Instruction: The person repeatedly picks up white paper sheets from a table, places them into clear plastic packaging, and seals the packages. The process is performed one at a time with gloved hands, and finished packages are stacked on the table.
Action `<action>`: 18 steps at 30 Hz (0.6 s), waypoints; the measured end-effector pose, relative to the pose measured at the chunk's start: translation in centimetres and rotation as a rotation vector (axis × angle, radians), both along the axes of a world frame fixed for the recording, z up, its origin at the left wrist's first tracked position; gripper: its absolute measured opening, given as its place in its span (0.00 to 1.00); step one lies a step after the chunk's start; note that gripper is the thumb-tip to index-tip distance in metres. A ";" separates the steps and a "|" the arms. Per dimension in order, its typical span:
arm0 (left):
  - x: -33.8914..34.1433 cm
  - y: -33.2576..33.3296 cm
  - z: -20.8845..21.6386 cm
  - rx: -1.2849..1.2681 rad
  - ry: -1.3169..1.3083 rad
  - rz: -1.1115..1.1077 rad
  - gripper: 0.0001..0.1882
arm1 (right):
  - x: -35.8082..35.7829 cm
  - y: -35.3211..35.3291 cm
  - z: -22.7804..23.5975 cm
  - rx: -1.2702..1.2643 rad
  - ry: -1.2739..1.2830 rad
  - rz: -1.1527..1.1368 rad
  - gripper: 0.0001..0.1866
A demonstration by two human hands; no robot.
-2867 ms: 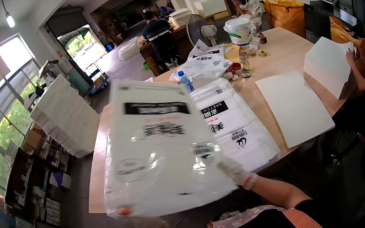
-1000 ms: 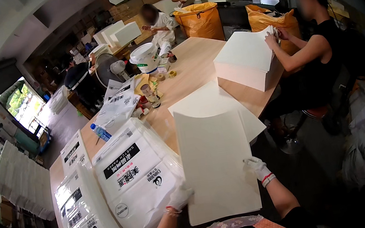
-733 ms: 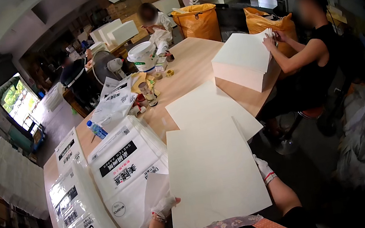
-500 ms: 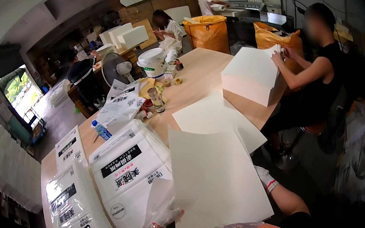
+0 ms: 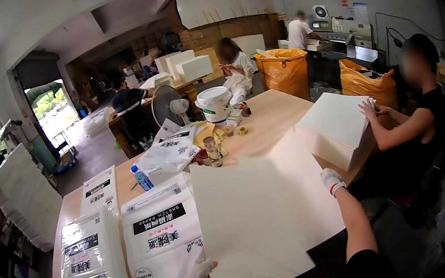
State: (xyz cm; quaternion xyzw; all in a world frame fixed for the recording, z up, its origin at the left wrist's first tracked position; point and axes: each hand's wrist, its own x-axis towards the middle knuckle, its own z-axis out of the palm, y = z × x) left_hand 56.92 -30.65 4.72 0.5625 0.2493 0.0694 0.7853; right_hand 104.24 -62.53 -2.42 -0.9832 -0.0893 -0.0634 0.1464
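A few large cream paper sheets (image 5: 249, 221) lean in front of me, lower edge toward my body. My left hand (image 5: 201, 273), in a white glove with bare fingertips, is closed on their left edge. Beside it the near corner of a white printed plastic paper bag (image 5: 160, 243) curls up. My right hand (image 5: 332, 180), also gloved, is off the sheets and over the right edge of another pale sheet (image 5: 315, 200) on the table. Its fingers look stretched out, holding nothing visible. That sheet lies partly under the leaning ones.
More plastic bags (image 5: 96, 273) lie at the left of the wooden table (image 5: 275, 108). Beyond are a bottle (image 5: 141, 177), a glass jar (image 5: 212, 152), tape rolls (image 5: 242, 131) and a white bucket (image 5: 214, 105). At right a seated co-worker (image 5: 412, 119) handles a tall paper stack (image 5: 329, 123).
My right hand has come from behind the leaning sheets up and out to the right edge of the table paper. The leaning sheets have shifted slightly left. My view has turned and lifted.
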 end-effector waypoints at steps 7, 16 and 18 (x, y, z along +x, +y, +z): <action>-4.8 1.3 5.9 0.103 -0.018 0.205 0.34 | 2.1 4.2 -4.9 -0.051 0.300 -0.180 0.15; -9.9 -0.1 7.1 0.280 0.151 0.354 0.36 | 5.7 4.1 -7.1 0.084 0.317 -0.257 0.17; -10.7 -0.2 6.4 0.257 0.195 0.351 0.36 | 5.6 4.4 -6.9 0.092 0.348 -0.236 0.17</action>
